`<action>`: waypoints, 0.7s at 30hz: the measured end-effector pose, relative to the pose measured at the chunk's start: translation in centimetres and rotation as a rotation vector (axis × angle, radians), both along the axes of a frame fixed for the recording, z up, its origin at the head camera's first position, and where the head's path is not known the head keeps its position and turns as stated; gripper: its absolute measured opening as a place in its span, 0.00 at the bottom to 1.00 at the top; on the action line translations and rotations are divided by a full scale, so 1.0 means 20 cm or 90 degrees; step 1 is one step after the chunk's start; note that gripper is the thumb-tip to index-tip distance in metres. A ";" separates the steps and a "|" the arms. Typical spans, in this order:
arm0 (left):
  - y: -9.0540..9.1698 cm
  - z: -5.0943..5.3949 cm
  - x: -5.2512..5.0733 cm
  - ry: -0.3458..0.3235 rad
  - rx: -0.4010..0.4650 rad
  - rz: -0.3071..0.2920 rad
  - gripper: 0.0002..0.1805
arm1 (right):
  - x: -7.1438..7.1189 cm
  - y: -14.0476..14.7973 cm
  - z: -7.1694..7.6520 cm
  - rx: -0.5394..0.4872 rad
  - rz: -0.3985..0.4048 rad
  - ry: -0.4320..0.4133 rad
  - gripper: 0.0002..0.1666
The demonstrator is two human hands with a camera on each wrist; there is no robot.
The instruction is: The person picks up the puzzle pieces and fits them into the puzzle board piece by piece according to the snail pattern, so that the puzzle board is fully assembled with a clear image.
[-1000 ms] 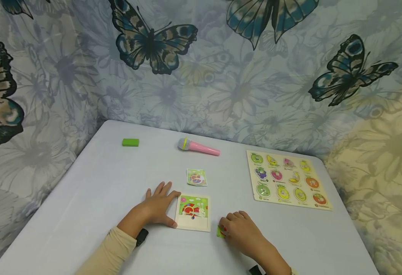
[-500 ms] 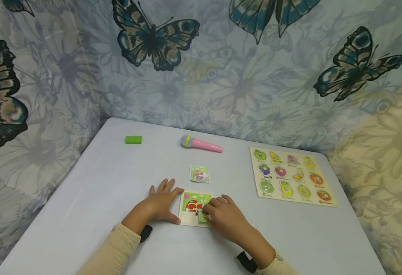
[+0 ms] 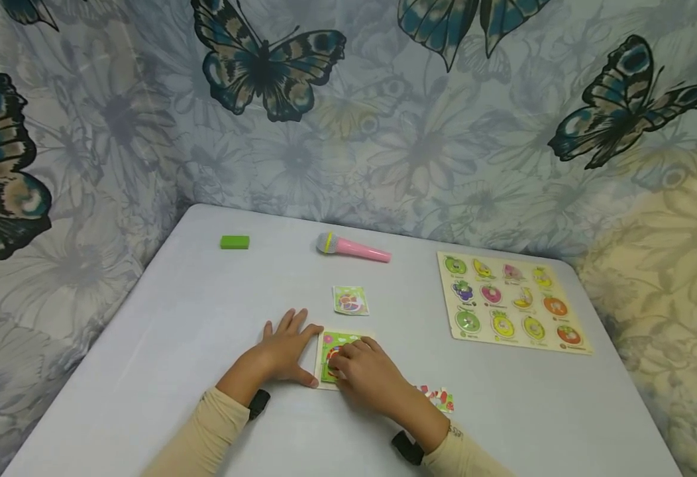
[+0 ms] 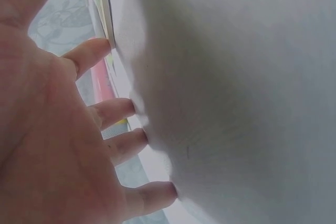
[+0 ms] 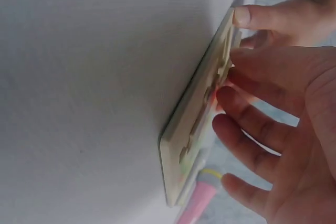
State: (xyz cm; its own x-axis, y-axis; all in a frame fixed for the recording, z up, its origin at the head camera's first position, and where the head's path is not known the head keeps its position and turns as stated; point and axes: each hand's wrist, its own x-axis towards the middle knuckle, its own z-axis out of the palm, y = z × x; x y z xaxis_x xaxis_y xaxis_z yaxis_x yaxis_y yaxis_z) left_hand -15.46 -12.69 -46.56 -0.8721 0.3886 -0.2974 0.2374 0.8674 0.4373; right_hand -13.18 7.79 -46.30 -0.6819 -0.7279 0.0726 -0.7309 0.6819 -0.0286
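Note:
A small wooden picture puzzle board (image 3: 319, 377) lies flat on the white table. My left hand (image 3: 279, 354) is spread at its left side, thumb and index fingertips touching the edge; the other fingertips rest on the table in the left wrist view. My right hand (image 3: 372, 377) reaches over the board and holds a green puzzle piece (image 3: 326, 373) at its lower left part, largely covered by the fingers. In the right wrist view, thumb and fingertips meet over the board's raised pieces (image 5: 197, 121). The board's right part is hidden by the right hand.
Red-and-white puzzle pieces (image 3: 440, 399) lie beside the right forearm, partly covered. Beyond the board are a small square picture puzzle (image 3: 350, 301), a pink toy microphone (image 3: 360, 250) and a green block (image 3: 235, 242). A fruit puzzle board (image 3: 497, 339) lies on the right.
My right hand has brought the green piece from the table right of the board leftward onto its lower left part. More pieces now show beside the right forearm. The left hand stays at the board's edge.

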 end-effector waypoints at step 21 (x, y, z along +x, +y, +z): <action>0.01 -0.01 0.00 0.001 -0.005 0.003 0.53 | 0.04 0.03 -0.01 -0.002 -0.004 0.031 0.14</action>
